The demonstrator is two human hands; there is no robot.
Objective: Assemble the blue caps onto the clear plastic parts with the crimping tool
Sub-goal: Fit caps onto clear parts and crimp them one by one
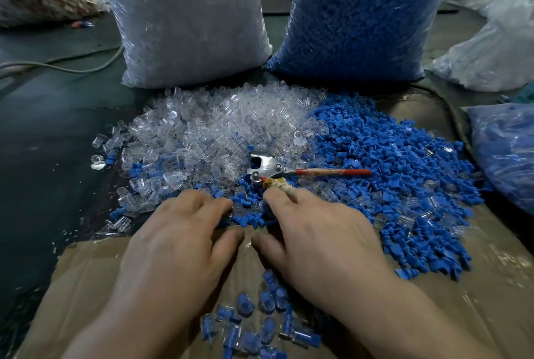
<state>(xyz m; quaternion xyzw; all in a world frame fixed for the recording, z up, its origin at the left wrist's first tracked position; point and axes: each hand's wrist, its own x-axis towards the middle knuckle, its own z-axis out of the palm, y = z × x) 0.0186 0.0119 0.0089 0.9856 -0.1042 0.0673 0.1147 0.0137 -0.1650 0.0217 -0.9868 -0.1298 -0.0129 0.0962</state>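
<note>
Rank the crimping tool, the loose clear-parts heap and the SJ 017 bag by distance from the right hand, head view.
1. Crimping tool, at the right hand's fingertips.
2. Loose clear-parts heap, ahead and left.
3. SJ 017 bag, upright behind that heap.

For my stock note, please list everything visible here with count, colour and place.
clear parts: many, transparent, heap centre-left
blue caps: many, blue, heap centre-right
crimping tool: one, silver and red, on the heaps
cardboard: one, brown, front
assembled pieces: several, clear-blue, on cardboard
clear-parts bag: one, whitish, back left
blue-caps bag: one, blue, back right
cable: one, grey, far left
left hand: one, on the parts
right hand: one, at tool handle
</note>
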